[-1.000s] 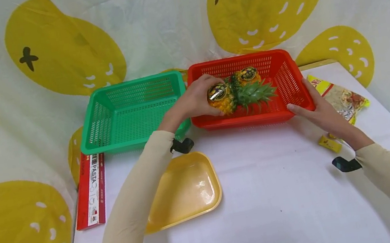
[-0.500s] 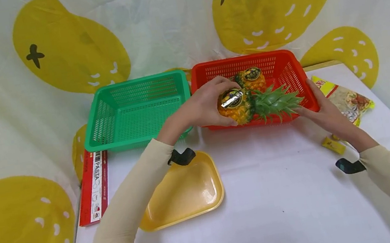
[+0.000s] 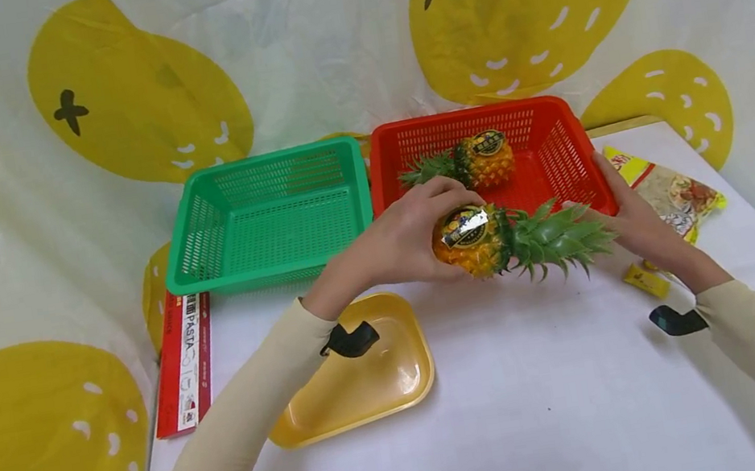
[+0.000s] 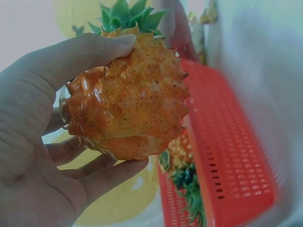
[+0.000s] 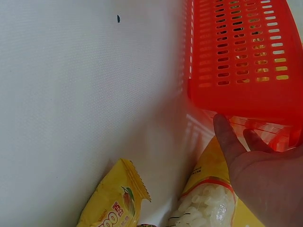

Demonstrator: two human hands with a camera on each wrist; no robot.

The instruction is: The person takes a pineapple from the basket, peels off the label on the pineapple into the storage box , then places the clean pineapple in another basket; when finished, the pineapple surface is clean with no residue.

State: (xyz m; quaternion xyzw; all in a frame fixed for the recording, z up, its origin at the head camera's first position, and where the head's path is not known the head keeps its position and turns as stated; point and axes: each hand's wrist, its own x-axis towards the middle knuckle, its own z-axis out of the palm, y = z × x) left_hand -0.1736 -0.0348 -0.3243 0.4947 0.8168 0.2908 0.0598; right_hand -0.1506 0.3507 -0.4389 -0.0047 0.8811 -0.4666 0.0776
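Observation:
In the head view my left hand [image 3: 414, 234] grips a small pineapple [image 3: 474, 241] by its body, in front of the red basket's near rim. Its green crown points right, and a dark round label with a shiny strip faces up. The left wrist view shows the thumb and fingers curled round the orange, spiky pineapple [image 4: 128, 99]. My right hand [image 3: 638, 217] holds the near right corner of the red basket [image 3: 476, 113], thumb on the front and fingers along the side. Inside that basket lies a second pineapple [image 3: 489, 160], crown to the left.
A green basket [image 3: 274, 275] stands left of the red one. Nearer is a yellow tray [image 3: 357, 422], partly behind the left sleeve. A red pasta box [image 3: 181, 371] lies at the left edge. On the right are a food bag [image 3: 671, 191] and a small yellow packet [image 3: 646, 281].
My left hand has lifted the pineapple out of the red basket, toward me and slightly right. The second pineapple now shows fully. My right hand stays at the basket's corner.

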